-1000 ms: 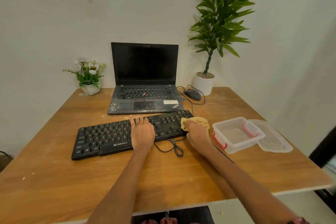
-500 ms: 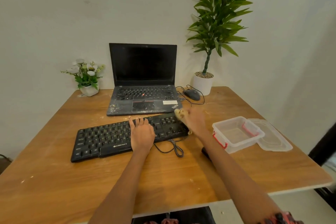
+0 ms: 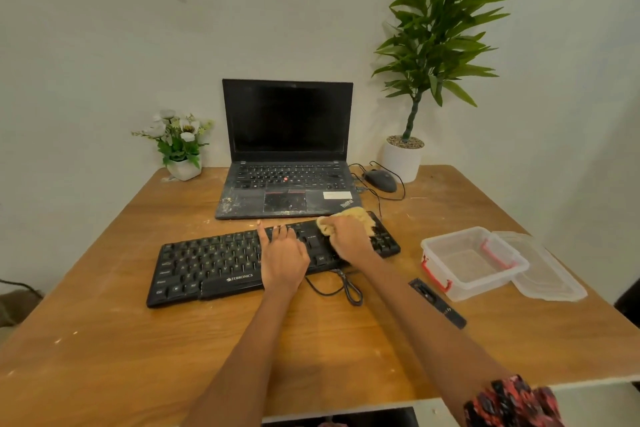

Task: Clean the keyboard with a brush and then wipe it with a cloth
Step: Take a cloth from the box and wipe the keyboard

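My left hand [image 3: 284, 255] lies flat on the keyboard [image 3: 221, 262], palm down, fingers straight and together, pointing toward the far edge of the desk [image 3: 104, 340]; it presses on the keys right of the middle. My left forearm runs back from it toward the near edge. My right hand [image 3: 348, 236] sits just to its right, fingers curled over a crumpled yellow cloth [image 3: 356, 218], which it holds against the keys near the keyboard's right end. The cloth bulges out beyond my knuckles toward the far side, almost touching the front edge of the laptop [image 3: 287, 156]. My right forearm stretches back to the near right corner, where a red and black patterned sleeve [image 3: 512, 399] shows.

The keyboard lies aslant in the middle of the desk, its cable [image 3: 343, 286] looping on the wood just nearer than my hands. The brush [image 3: 437, 302], a dark flat stick, lies on the desk right of my right forearm, beside a clear plastic box [image 3: 474, 262] with red clips.
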